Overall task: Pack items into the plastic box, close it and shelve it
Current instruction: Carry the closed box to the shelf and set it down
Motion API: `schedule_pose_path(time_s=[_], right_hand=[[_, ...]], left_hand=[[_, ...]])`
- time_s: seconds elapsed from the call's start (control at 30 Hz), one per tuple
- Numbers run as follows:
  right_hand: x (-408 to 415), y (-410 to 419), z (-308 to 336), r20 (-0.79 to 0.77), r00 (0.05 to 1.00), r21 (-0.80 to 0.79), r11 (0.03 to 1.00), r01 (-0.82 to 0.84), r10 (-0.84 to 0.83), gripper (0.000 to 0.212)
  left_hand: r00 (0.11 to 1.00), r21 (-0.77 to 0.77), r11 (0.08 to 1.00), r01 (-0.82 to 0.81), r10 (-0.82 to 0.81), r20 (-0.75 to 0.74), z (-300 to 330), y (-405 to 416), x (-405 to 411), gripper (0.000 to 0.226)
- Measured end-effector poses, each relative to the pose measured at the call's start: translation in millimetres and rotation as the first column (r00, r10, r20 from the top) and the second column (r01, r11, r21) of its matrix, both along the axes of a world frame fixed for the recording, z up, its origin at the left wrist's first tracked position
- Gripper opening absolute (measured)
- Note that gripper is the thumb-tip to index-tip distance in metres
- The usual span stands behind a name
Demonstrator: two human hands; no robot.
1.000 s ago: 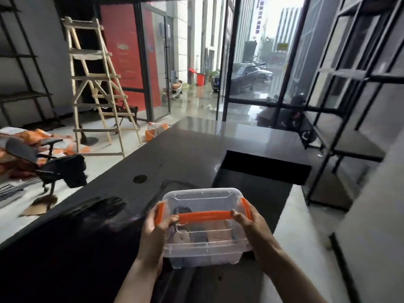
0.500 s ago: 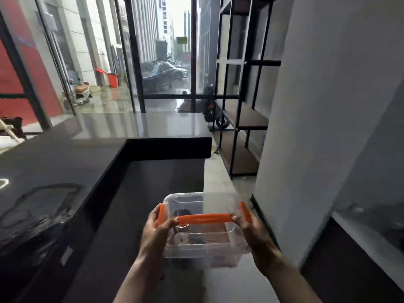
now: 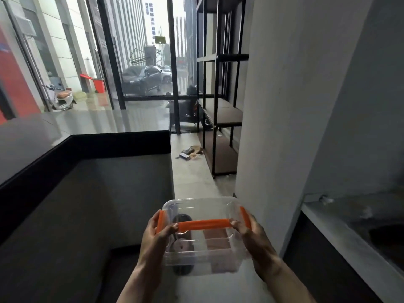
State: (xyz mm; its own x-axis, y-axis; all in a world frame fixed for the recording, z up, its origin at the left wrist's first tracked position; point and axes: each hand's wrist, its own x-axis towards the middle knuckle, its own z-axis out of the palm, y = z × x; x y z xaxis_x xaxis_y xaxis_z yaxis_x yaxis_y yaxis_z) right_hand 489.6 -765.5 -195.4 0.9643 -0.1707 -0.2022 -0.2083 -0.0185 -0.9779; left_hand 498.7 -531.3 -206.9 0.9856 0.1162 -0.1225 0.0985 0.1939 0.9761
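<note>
I carry a clear plastic box (image 3: 203,254) with its lid on, an orange handle (image 3: 204,224) across the top and orange clips on both sides. Dark and brownish items show dimly through its walls. My left hand (image 3: 156,239) grips the box's left side and my right hand (image 3: 251,239) grips its right side, thumbs by the handle's ends. The box hangs in the air above the grey floor, beside the counter. A black metal shelf unit (image 3: 220,114) with brown boards stands ahead to the right, its boards bare.
A dark L-shaped counter (image 3: 65,145) runs along my left. A grey pillar (image 3: 284,106) rises close on my right, with a low ledge (image 3: 349,226) behind it. Cardboard scraps (image 3: 190,153) lie on the floor before the shelf unit. Glass walls close the far end.
The view has swung right from the counter top toward the shelf unit and pillar. The box has left the counter and stays gripped in both hands in front of me.
</note>
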Motion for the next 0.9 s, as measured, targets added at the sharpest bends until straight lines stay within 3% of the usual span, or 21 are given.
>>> schedule_pose_path(time_s=[0.43,0.67,0.77,0.9], right_hand=[[92.5,-38.9,-2.8,0.044,0.999,-0.033,0.999,0.008,-0.006,0.068],[234.5,-40.3,-25.1,0.045,0.997,-0.138,0.988,0.066,-0.061,0.065],[318.8,-37.9,-26.9,0.024,0.995,-0.141,0.985,0.102,-0.099,0.065],[433.5,-37.0,-19.6,-0.006,0.992,-0.159,0.98,0.122,-0.125,0.069]], left_hand=[[0.996,0.006,1.0,0.021,-0.021,0.084,-5.8,-36.8,100.1,0.091],[0.993,-0.034,0.996,0.077,-0.074,0.092,-35.3,-42.1,251.2,0.088],[0.995,-0.047,0.996,0.071,-0.067,0.076,-37.9,-38.9,336.5,0.102],[0.998,-0.047,0.999,0.007,-0.004,0.064,-28.6,-35.8,454.1,0.087]])
